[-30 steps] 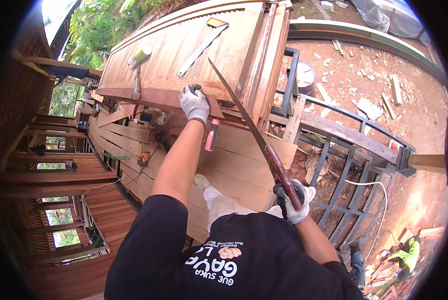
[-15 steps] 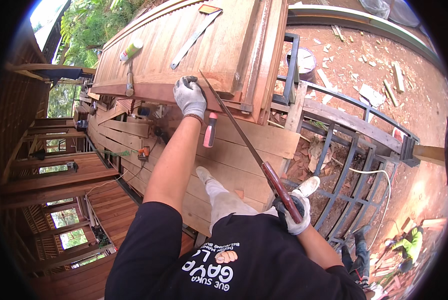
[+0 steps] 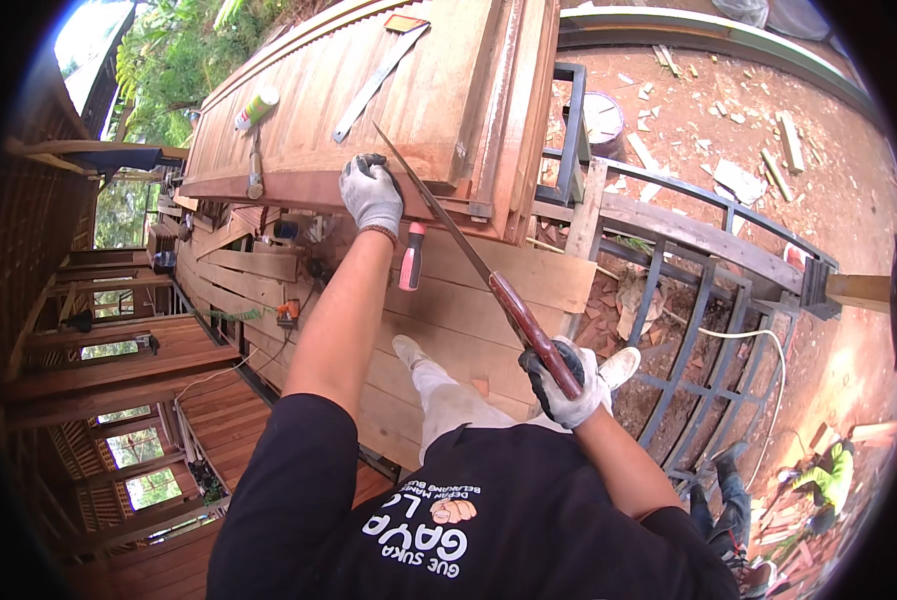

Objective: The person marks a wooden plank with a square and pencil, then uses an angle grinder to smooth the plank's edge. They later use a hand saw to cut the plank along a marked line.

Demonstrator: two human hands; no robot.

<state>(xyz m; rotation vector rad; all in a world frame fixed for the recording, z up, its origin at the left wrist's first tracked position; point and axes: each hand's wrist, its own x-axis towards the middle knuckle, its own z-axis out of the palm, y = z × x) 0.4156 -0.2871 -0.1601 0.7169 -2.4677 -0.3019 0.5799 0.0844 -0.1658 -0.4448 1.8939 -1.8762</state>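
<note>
A large wooden panel (image 3: 308,95) with grooved boards lies in front of me. My left hand (image 3: 370,192), in a grey-white glove, is closed with its fingers curled at the panel's near edge. My right hand (image 3: 566,383), gloved in white and black, grips the brown handle of a hand saw (image 3: 448,225). Its thin dark blade slants away to the left, seen nearly edge-on, and crosses the panel's edge just right of my left hand. Below that edge shows a pink and black tool handle (image 3: 411,258), its working end hidden.
On the panel lie a try square (image 3: 378,85), a green and white can (image 3: 258,108) and a hammer (image 3: 256,178). Planks (image 3: 468,290) form the floor underfoot. A dark metal frame (image 3: 688,330) stands right. An orange power tool (image 3: 287,313) rests left; another person (image 3: 826,480) is far right.
My right hand has pushed the saw forward and a little left, so the blade reaches farther over the panel. My left hand stays at the panel's edge; the view has shifted slightly.
</note>
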